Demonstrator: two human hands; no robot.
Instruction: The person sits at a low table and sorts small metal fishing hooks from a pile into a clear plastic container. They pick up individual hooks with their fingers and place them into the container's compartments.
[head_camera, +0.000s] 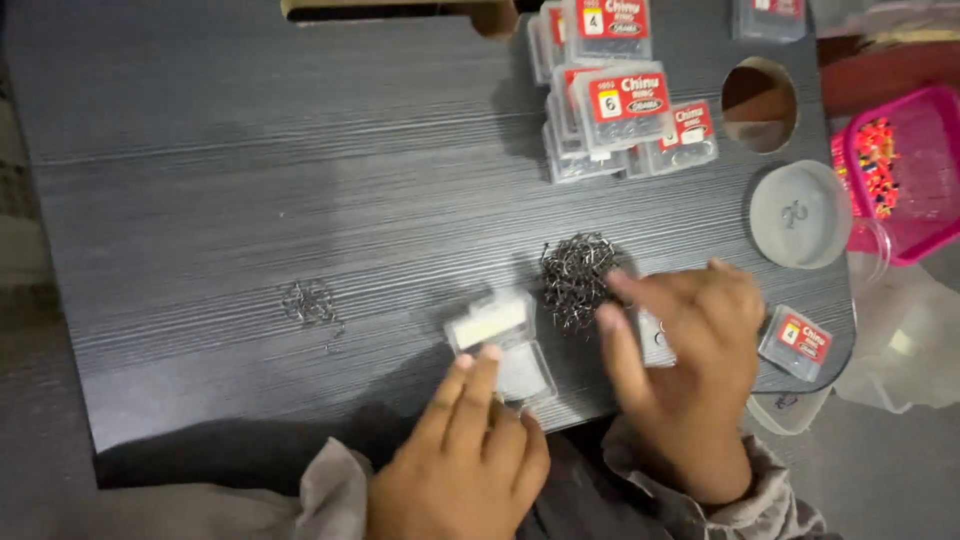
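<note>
Pressing our left hand (465, 455) fingertips on the open clear box (503, 343), right hand (690, 345) fingers spread — seemingly empty — beside the hook pile (577, 280) on the table (250, 180).

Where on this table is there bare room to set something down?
Bare: the table's whole left and upper-left, above the small hook cluster. Crowded: the right side, with stacked boxes, hook pile, open box under the left hand, right hand, and lid.
</note>
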